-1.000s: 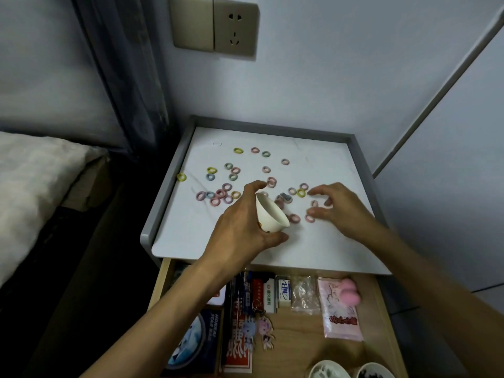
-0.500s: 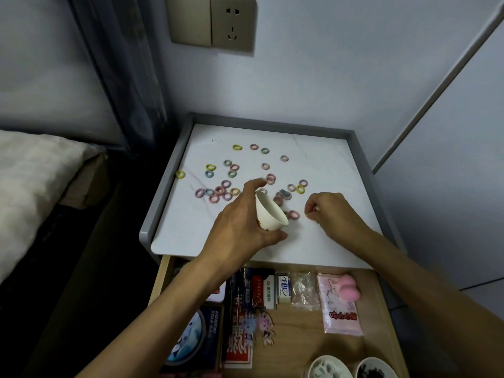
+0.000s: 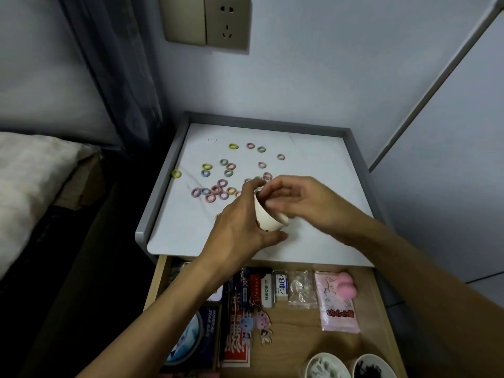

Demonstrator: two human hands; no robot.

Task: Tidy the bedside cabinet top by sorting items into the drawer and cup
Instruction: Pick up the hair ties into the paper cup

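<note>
Several small pastel hair ties (image 3: 215, 190) lie scattered on the white cabinet top (image 3: 313, 159), mostly at its left and middle. My left hand (image 3: 240, 230) grips a small white paper cup (image 3: 268, 220), tilted with its mouth towards the right, just above the top's front half. My right hand (image 3: 305, 203) is at the cup's mouth with its fingertips curled and bunched together; the ties it picked up are hidden inside the fingers. Below the top, the wooden drawer (image 3: 300, 323) stands pulled out.
The drawer holds a pink pouch (image 3: 338, 306), card boxes (image 3: 237, 342), keychain charms, small packets and two bowls (image 3: 327, 366) at its front. A grey raised rim (image 3: 161, 184) borders the top. A bed (image 3: 32, 170) lies to the left, and a wall socket (image 3: 226, 21) is above.
My right hand closed on hair ties at the right of the cup, then moved left to the cup's mouth. My left hand kept hold of the cup and lifted it slightly.
</note>
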